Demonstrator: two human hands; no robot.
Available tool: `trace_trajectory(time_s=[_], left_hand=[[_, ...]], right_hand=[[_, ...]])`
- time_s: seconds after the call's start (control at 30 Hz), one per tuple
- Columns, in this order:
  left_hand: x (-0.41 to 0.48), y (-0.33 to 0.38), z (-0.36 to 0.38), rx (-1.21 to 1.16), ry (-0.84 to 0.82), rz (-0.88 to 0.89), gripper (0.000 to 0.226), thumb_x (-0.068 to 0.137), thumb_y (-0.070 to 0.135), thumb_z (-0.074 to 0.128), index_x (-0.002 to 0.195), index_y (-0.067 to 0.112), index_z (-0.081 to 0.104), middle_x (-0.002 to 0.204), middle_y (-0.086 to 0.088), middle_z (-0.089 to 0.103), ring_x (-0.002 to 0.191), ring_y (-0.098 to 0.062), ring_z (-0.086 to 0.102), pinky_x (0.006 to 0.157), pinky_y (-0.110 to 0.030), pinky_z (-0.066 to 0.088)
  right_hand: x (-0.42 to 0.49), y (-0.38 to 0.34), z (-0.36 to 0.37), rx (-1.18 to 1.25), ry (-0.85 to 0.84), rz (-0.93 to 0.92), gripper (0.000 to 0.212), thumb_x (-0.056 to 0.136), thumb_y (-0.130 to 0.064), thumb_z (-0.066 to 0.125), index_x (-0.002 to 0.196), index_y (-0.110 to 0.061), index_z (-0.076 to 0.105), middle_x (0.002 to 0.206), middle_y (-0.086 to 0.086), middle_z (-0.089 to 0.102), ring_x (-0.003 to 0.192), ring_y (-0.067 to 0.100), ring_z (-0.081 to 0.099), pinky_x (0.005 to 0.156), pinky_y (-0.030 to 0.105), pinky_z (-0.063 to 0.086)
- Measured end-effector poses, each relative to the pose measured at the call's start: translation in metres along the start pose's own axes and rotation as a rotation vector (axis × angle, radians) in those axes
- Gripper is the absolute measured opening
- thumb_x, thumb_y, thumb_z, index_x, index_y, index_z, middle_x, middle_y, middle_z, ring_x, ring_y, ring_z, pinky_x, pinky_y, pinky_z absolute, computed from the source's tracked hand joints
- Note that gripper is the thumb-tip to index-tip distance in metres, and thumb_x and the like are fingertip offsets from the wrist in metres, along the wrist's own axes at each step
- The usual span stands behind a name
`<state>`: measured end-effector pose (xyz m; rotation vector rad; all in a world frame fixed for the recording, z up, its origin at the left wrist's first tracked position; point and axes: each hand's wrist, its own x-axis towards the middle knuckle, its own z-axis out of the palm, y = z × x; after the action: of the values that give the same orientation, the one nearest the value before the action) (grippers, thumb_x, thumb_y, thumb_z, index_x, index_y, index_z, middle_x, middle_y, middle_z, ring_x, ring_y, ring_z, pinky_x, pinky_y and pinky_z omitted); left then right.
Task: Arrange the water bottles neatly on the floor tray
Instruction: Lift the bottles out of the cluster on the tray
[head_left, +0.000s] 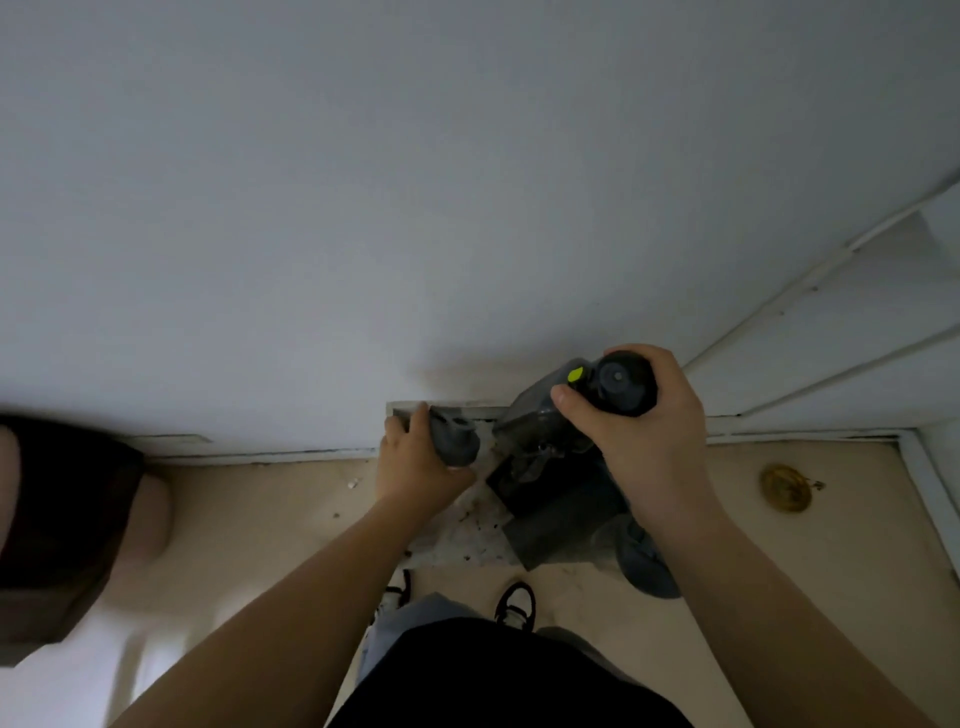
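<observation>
A pale, speckled floor tray (457, 535) lies against the base of the wall. My left hand (415, 467) grips a grey bottle (454, 441) over the tray's far left corner. Over the tray's right side, my right hand (644, 436) holds a dark bottle (621, 384) by its black cap, next to a clear bottle with a yellow-green tab (545, 400). Dark boxy items (556, 514) and another grey bottle lying down (647, 566) cover the tray's right part.
The white wall (415, 208) rises right behind the tray, and a white door (841, 332) meets it at the right. A brass floor fitting (785, 488) sits on the beige floor. A second person (67, 519) stands at the left. My shoes (514, 605) are just before the tray.
</observation>
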<state>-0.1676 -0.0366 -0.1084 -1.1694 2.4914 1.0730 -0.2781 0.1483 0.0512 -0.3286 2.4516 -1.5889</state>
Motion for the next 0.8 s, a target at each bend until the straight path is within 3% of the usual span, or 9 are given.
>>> trace_trajectory(time_s=[0.13, 0.2, 0.43, 0.57, 0.7, 0.8], left_hand=[[-0.026, -0.018, -0.018, -0.078, 0.050, -0.003, 0.095, 0.053, 0.051, 0.081, 0.133, 0.033, 0.035, 0.116, 0.001, 0.034, 0.104, -0.024, 0.052, 0.089, -0.039, 0.056], [-0.038, -0.029, -0.024, -0.092, 0.058, 0.033, 0.098, 0.054, 0.045, 0.084, 0.137, 0.033, 0.034, 0.118, 0.004, 0.034, 0.100, -0.019, 0.051, 0.086, -0.037, 0.056], [-0.066, -0.048, -0.022, -0.062, 0.058, 0.158, 0.101, 0.061, 0.031, 0.083, 0.148, 0.029, 0.030, 0.136, 0.003, 0.039, 0.112, -0.025, 0.056, 0.085, -0.042, 0.058], [-0.079, -0.053, -0.017, -0.099, 0.067, 0.145, 0.101, 0.064, 0.031, 0.081, 0.150, 0.029, 0.028, 0.145, 0.006, 0.036, 0.123, -0.023, 0.052, 0.094, -0.039, 0.054], [-0.082, -0.049, -0.019, -0.112, 0.068, 0.096, 0.103, 0.066, 0.055, 0.077, 0.151, 0.027, 0.027, 0.146, 0.006, 0.033, 0.127, -0.018, 0.046, 0.102, -0.037, 0.049], [-0.081, -0.048, -0.020, -0.121, 0.086, 0.070, 0.096, 0.067, 0.060, 0.077, 0.148, 0.032, 0.032, 0.139, 0.005, 0.040, 0.123, -0.020, 0.049, 0.101, -0.038, 0.049]], right_hand=[[0.006, -0.007, 0.014, -0.013, -0.044, -0.047, 0.045, 0.075, -0.022, 0.092, 0.108, -0.019, 0.062, 0.103, -0.010, 0.066, 0.091, -0.007, 0.064, 0.077, 0.005, 0.051], [0.010, -0.012, 0.026, -0.025, -0.099, -0.074, 0.043, 0.075, -0.024, 0.092, 0.105, -0.021, 0.061, 0.101, -0.012, 0.065, 0.092, -0.002, 0.064, 0.077, 0.005, 0.051], [0.018, -0.007, 0.085, -0.043, -0.360, -0.087, 0.045, 0.074, -0.023, 0.092, 0.105, -0.023, 0.059, 0.099, -0.015, 0.063, 0.088, -0.006, 0.060, 0.069, 0.002, 0.046], [0.021, 0.007, 0.118, -0.072, -0.451, -0.040, 0.047, 0.074, -0.021, 0.092, 0.106, -0.022, 0.058, 0.102, -0.008, 0.063, 0.090, 0.011, 0.061, 0.077, 0.019, 0.048], [0.020, 0.022, 0.142, -0.095, -0.504, 0.019, 0.046, 0.074, -0.022, 0.091, 0.105, -0.024, 0.057, 0.105, -0.005, 0.064, 0.098, 0.020, 0.062, 0.082, 0.031, 0.052], [0.021, 0.029, 0.151, -0.095, -0.569, 0.046, 0.047, 0.074, -0.019, 0.091, 0.107, -0.025, 0.058, 0.110, -0.002, 0.065, 0.101, 0.022, 0.064, 0.086, 0.038, 0.057]])
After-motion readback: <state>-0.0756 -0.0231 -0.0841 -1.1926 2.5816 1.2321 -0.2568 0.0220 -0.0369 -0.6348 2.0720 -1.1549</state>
